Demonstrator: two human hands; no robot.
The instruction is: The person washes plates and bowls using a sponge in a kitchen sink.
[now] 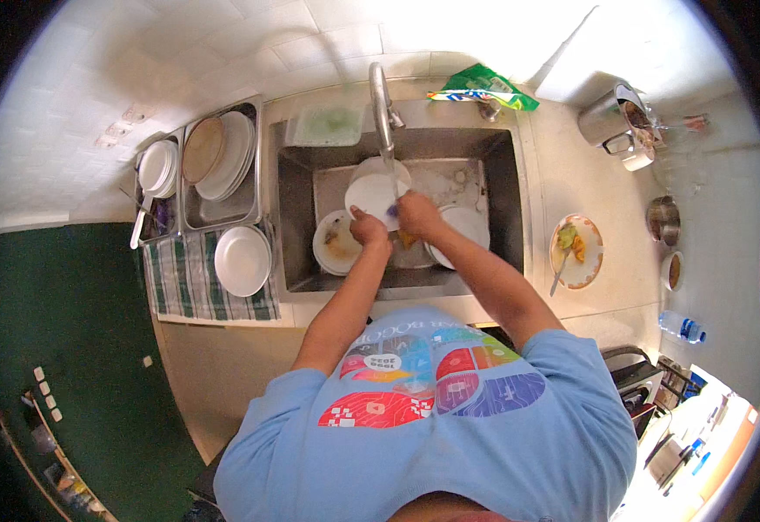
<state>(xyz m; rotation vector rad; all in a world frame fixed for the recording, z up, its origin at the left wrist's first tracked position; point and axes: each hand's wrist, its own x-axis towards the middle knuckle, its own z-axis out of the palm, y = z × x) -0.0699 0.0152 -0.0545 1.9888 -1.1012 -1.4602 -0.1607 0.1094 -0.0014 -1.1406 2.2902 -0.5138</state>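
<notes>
Over the steel sink (298, 254), my left hand (370, 230) grips the near left edge of a white plate (368, 192). My right hand (419, 214) is at the plate's right side, with something small and purple under its fingers; whether it holds this is unclear. Water falls from the curved metal faucet (380, 98) onto the plate. Behind it lies another pale plate (386, 167). A food-stained plate (337, 245) tops a stack at the sink's left. More white plates (468, 228) rest at the right, partly behind my right forearm. Something orange shows below my right hand.
Left of the sink, steel trays (223, 212) hold plates and bowls; a white dish (243, 261) sits on a striped cloth (184, 280). A green packet (484, 88) lies behind the sink. On the right counter are a plate with food scraps and a fork (577, 251), and a metal pitcher (605, 117).
</notes>
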